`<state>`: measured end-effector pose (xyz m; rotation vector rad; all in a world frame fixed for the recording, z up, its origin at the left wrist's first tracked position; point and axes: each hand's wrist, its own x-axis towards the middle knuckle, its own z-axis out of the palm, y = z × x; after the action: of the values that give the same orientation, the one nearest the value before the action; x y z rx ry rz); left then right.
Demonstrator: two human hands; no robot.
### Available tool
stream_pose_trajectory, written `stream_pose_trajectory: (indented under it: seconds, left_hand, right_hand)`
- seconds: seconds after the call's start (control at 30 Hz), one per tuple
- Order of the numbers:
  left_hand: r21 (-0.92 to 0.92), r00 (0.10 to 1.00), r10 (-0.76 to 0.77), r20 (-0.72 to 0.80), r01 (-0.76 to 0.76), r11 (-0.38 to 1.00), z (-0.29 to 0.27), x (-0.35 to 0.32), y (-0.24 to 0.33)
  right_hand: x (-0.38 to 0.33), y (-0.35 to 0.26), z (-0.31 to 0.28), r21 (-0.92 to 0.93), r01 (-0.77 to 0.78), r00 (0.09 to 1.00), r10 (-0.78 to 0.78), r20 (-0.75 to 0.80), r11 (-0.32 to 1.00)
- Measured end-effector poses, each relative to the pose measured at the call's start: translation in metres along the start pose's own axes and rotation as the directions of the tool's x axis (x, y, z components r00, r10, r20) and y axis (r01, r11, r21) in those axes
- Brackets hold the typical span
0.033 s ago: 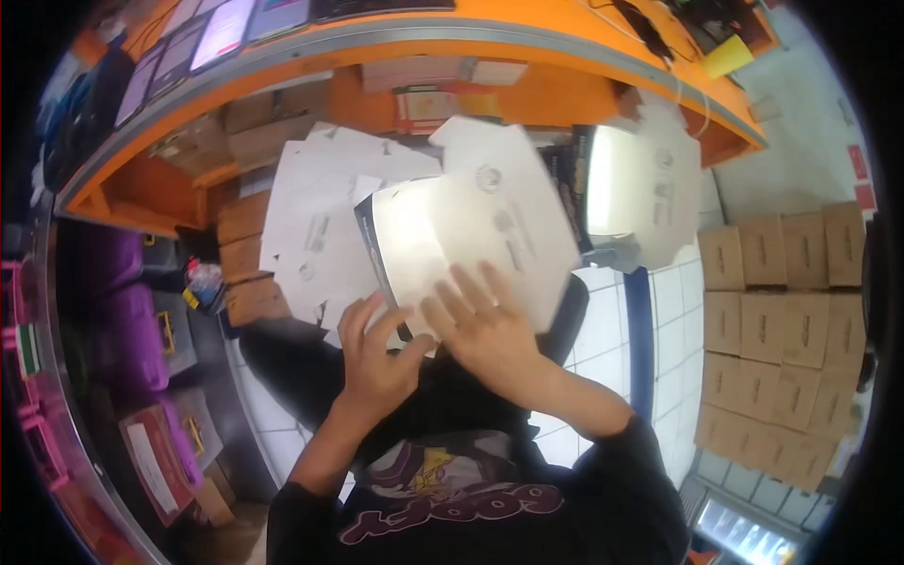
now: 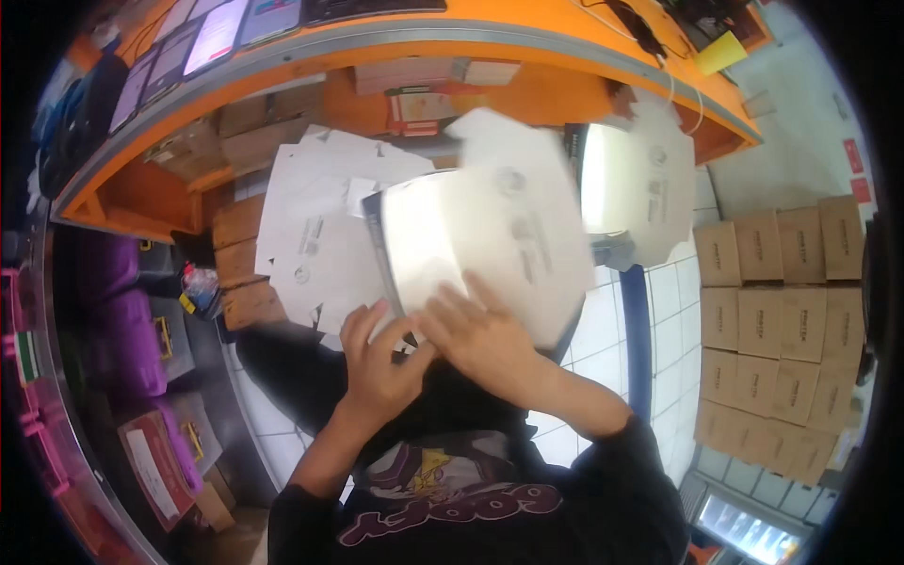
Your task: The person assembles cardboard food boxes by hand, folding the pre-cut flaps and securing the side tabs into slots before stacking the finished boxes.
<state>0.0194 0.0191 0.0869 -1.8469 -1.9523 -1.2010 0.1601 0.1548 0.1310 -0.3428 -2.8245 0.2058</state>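
A flat, unfolded cardboard box blank lies tilted over my lap, pale inside up, with a glossy white panel and a dark side edge along its left. My left hand is at the blank's lower left corner, fingers curled, thumb and forefinger about the small flap there. My right hand rests across the lower part of the panel, its fingers stretched out, slightly bent and somewhat blurred. Both hands almost meet at that corner. The undersides of the fingers are hidden.
Stacked flat blanks lie to the left; another blank with a glossy panel is at the right. An orange desk holding several phones curves across the far side. Brown boxes are stacked right, purple cases left.
The box blank has shifted a little to the right and turned slightly. My right fingers have drawn in toward my left hand and bent more.
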Motion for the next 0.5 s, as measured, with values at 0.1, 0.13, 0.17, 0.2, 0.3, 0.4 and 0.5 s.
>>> stream_pose_trajectory:
  seconds: [0.1,0.13,0.17,0.2,0.3,0.4,0.5]
  left_hand:
    - [0.02,0.991,0.051,-0.125,-0.049,0.999,0.008,-0.002,0.007]
    - [0.01,0.981,0.036,-0.191,-0.034,0.999,0.01,-0.003,0.009]
    - [-0.001,0.986,0.035,-0.162,-0.036,0.999,0.003,-0.001,0.01]
    - [-0.056,0.987,-0.023,-0.162,0.014,0.998,0.004,-0.002,0.013]
    - [-0.213,0.976,-0.15,-0.16,0.114,0.97,0.011,-0.003,0.012]
    - [-0.281,0.97,-0.212,-0.12,0.171,0.944,0.011,-0.001,0.016]
    - [-0.321,0.97,-0.231,-0.08,0.195,0.927,0.007,0.001,0.018]
  right_hand:
    - [-0.013,0.01,-0.02,0.043,-0.1,0.991,0.096,0.097,0.994]
    - [-0.02,0.019,-0.033,-0.002,-0.151,0.979,0.15,0.137,0.989]
    - [-0.031,0.034,-0.043,-0.134,-0.173,0.984,0.178,0.028,0.976]
    - [-0.04,0.05,-0.057,-0.26,-0.2,0.979,0.185,-0.082,0.945]
    - [-0.063,0.098,-0.088,-0.509,-0.384,0.922,0.355,-0.158,0.77]
    - [-0.082,0.142,-0.095,-0.52,-0.372,0.921,0.377,-0.1,0.769]
    - [-0.095,0.176,-0.078,-0.463,-0.404,0.882,0.47,0.03,0.789]
